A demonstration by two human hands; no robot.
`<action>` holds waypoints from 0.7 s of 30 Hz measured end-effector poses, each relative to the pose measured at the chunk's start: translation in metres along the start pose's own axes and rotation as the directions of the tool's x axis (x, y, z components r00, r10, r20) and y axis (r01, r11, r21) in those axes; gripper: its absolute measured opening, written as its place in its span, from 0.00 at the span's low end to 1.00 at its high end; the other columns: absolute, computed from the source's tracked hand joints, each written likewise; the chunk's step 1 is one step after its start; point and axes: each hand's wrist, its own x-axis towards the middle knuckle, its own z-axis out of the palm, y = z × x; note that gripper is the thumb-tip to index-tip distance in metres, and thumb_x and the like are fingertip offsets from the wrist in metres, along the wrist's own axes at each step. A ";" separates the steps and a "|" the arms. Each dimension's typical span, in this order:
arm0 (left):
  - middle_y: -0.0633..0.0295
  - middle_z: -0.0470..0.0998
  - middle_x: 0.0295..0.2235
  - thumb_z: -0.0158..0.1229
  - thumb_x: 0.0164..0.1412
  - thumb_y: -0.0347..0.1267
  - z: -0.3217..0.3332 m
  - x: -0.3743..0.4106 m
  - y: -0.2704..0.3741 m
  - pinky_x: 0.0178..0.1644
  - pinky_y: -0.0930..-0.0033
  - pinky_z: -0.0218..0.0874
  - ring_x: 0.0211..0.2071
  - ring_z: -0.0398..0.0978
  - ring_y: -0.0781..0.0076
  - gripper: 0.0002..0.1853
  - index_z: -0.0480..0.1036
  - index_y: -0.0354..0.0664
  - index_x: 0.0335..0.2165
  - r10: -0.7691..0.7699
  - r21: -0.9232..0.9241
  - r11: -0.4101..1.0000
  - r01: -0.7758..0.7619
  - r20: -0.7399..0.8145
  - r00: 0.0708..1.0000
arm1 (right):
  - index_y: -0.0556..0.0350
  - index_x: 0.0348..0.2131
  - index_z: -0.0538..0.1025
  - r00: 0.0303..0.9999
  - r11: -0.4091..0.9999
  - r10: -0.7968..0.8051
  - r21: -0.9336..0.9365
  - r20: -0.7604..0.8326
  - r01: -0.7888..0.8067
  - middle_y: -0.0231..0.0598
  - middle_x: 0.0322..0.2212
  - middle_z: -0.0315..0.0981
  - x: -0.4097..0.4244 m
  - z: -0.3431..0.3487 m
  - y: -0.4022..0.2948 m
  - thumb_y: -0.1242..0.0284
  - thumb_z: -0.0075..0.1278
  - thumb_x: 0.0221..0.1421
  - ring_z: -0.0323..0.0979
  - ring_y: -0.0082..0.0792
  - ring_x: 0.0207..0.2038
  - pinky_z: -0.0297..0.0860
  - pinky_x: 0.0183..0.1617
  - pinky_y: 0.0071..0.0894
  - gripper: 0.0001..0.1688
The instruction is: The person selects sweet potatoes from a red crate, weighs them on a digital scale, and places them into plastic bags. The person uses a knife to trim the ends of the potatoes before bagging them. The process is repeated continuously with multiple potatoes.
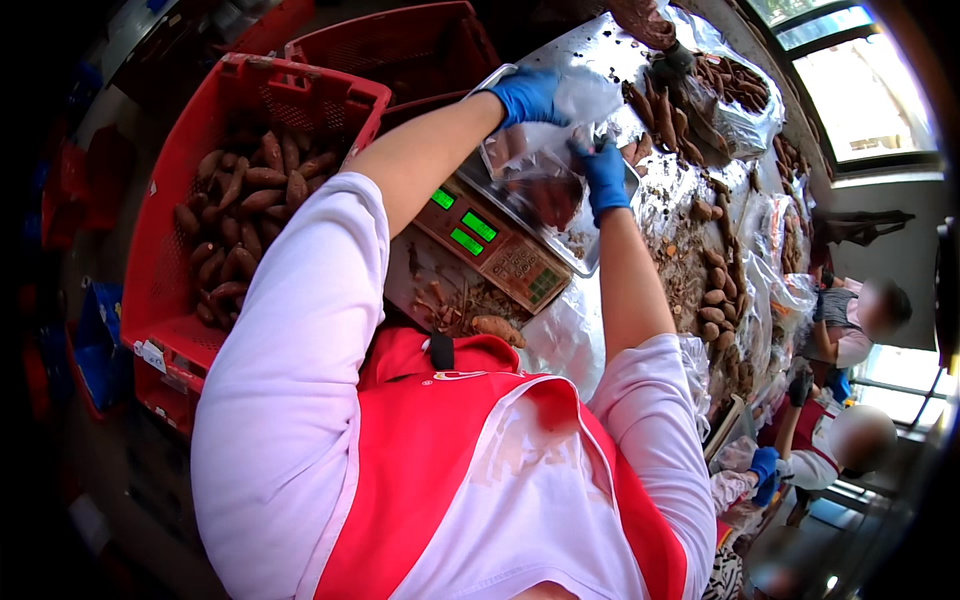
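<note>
A digital scale (491,251) with lit green displays stands before me, its metal tray (574,259) just beyond the keypad. On the tray rests a clear plastic bag (547,191) with reddish sweet potatoes inside. My right hand (604,172), in a blue glove, pinches the gathered plastic at the top of this bag. Farther up, my left hand (529,97), also gloved in blue, has hold of loose clear plastic (589,94). Whether that plastic belongs to the same bag, I cannot tell.
Left of the scale, a red crate (176,172) holds many sweet potatoes (259,195); another red crate (397,52) stands behind. Loose sweet potatoes (716,296) and scraps litter the table at right. A co-worker's arm (649,26) reaches in from the top. More people work at far right.
</note>
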 end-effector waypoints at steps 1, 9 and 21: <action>0.44 0.72 0.33 0.58 0.40 0.46 0.010 -0.007 -0.011 0.41 0.60 0.61 0.35 0.70 0.49 0.29 0.66 0.37 0.38 -0.022 -0.052 0.998 0.024 0.035 0.999 | 0.56 0.31 0.71 0.959 0.877 -0.280 -0.417 -0.037 0.240 0.25 0.14 0.62 -0.004 0.011 0.003 0.62 0.58 0.40 0.56 0.20 0.14 0.54 0.18 0.21 0.20; 0.63 0.75 0.28 0.48 0.56 0.30 0.035 -0.018 -0.063 0.33 0.78 0.60 0.28 0.68 0.81 0.10 0.72 0.35 0.34 -0.219 -0.781 0.624 0.009 -0.165 0.962 | 0.55 0.30 0.70 0.871 0.195 0.281 0.865 0.403 -0.463 0.28 0.17 0.63 0.013 -0.048 0.023 0.70 0.41 0.51 0.51 0.20 0.12 0.49 0.14 0.21 0.09; 0.63 0.72 0.30 0.50 0.47 0.22 -0.023 -0.159 0.023 0.43 0.76 0.57 0.33 0.67 0.75 0.08 0.73 0.36 0.29 -0.106 -0.767 0.598 -0.231 -0.361 0.926 | 0.67 0.51 0.57 0.920 0.241 -0.236 0.936 0.313 -0.257 0.29 0.13 0.58 -0.128 -0.138 -0.063 0.66 0.46 0.48 0.49 0.14 0.09 0.50 0.14 0.13 0.34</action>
